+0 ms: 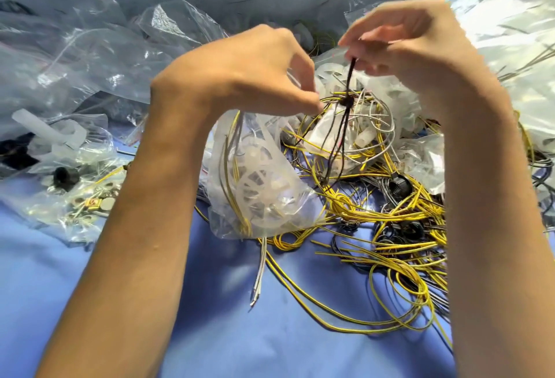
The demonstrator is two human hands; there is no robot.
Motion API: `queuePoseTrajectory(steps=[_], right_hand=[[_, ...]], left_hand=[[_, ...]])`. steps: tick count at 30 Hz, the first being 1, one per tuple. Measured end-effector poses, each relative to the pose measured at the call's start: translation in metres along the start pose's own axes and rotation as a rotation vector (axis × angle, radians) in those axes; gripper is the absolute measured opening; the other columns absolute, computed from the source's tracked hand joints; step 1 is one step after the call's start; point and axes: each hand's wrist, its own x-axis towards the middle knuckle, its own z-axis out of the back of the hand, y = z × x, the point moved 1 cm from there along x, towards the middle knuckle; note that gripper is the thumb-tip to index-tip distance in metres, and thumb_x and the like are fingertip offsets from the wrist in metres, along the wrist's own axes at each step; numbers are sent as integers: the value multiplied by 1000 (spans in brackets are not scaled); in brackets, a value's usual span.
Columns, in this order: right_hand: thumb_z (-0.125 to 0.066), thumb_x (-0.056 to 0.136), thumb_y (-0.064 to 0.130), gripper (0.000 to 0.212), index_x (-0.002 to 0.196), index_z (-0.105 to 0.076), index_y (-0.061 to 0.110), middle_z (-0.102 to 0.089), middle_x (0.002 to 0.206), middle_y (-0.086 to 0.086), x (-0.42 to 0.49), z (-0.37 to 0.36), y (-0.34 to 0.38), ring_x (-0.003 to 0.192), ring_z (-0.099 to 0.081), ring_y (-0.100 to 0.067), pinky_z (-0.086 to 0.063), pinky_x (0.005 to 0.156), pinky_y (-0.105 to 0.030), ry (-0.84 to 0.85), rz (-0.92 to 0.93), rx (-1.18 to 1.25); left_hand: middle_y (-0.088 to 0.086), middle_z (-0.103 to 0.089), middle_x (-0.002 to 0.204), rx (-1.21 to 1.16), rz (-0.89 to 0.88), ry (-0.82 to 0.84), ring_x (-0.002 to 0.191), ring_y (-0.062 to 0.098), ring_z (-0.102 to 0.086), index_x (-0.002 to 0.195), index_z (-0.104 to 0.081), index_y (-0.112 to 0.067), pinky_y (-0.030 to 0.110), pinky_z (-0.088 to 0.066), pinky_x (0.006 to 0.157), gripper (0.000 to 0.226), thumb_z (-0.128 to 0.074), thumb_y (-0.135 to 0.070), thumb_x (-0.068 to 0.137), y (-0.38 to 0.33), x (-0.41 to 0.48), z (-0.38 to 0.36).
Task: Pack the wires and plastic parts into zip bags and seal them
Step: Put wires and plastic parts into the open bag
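While L hand (255,77) grips a clear zip bag (271,149) (plastic wheel (258,185) inside), R hand (414,44) pinches black wire bundle (348,83) above yellow wires (390,227).

The right hand (414,44) is pinching a black wire bundle (345,113) upright, while the left hand (255,71) is gripping a clear zip bag (261,179) above yellow wires (399,227).

A blue cloth-covered surface (270,332) is seen. A tangle of yellow wires (399,227) is spread across its right side. Clear zip bags (75,56) are heaped at far left, with white plastic parts (45,131) and a bag of metal discs (81,203) laid nearer.
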Motion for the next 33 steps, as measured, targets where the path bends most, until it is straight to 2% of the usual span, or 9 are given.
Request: queuePoseTrajectory(steps=[5, 9, 15, 17, 21, 25, 27, 30, 33], right_hand=[[-68, 85, 7, 11, 85, -69, 17, -64, 65, 6, -3, 6, 14, 59, -56, -4, -49, 60, -17, -162, 18, 160], [-68, 85, 8, 13, 96, -67, 16, -65, 69, 2, -4, 2, 20, 60, -58, -4, -49, 61, -16, -186, 5, 203], [-69, 84, 13, 18, 102, -66, 16, -61, 71, 2, -2, 1, 19, 60, -62, -2, -50, 59, -15, -209, -22, 97], [-70, 84, 20, 16, 100, -67, 20, -63, 75, 5, 2, 1, 13, 67, -63, -4, -53, 64, -19, -170, -77, -29], [-67, 83, 44, 42, 120, -65, 25, -62, 102, 4, 8, 1, -1, 100, -60, -12, -47, 98, -30, -155, -186, -306], [-55, 88, 52, 51, 130, -59, 23, -60, 130, 4, 9, -2, 0, 122, -52, -10, -37, 95, -21, -229, -147, -496], [-48, 93, 49, 44, 122, -64, 18, -64, 123, 2, 8, -3, 7, 117, -55, -10, -40, 95, -24, -229, -9, -526], [-43, 98, 42, 36, 89, -71, 21, -62, 76, 24, 6, -8, 15, 74, -55, 11, -41, 69, -14, -77, 125, -429], [-43, 97, 45, 41, 86, -66, 13, -62, 67, 6, 3, -18, 14, 58, -50, -7, -42, 61, -26, 133, 144, -423]], left_hand=[[8, -67, 93, 6, -11, -73, 87, 23, -64, 76, -70, -14, 40, -52, 80, 75, -45, -82, 60, -12, 9, -7], [7, -65, 95, -33, -87, -129, 87, 24, -60, 64, -64, -23, 39, -50, 81, 39, -53, -60, 69, -15, 12, -11], [8, -64, 101, -69, -150, -233, 88, 23, -58, 88, -76, -10, 39, -45, 81, 24, -62, -29, 89, -3, 16, -9], [8, -64, 100, -118, -158, -293, 86, 18, -58, 88, -77, -12, 33, -45, 79, 22, -60, -27, 90, -1, 16, -7], [1, -62, 94, -159, -148, -356, 72, 7, -51, 83, -76, -20, 23, -37, 69, 19, -60, -29, 90, 3, 18, -6], [-6, -60, 88, -140, -120, -367, 61, 4, -48, 81, -74, -27, 19, -29, 66, 17, -60, -33, 90, 2, 20, -9], [-8, -61, 86, -152, -95, -397, 65, 6, -47, 78, -73, -30, 19, -30, 66, 17, -60, -34, 89, 2, 21, -9], [-4, -64, 87, -203, -59, -439, 71, 5, -51, 74, -71, -32, 22, -34, 68, 16, -60, -34, 86, 0, 22, -8], [-1, -67, 92, -260, -13, -465, 84, 9, -59, 74, -74, -27, 24, -45, 77, 17, -58, -25, 81, 2, 20, -5]])
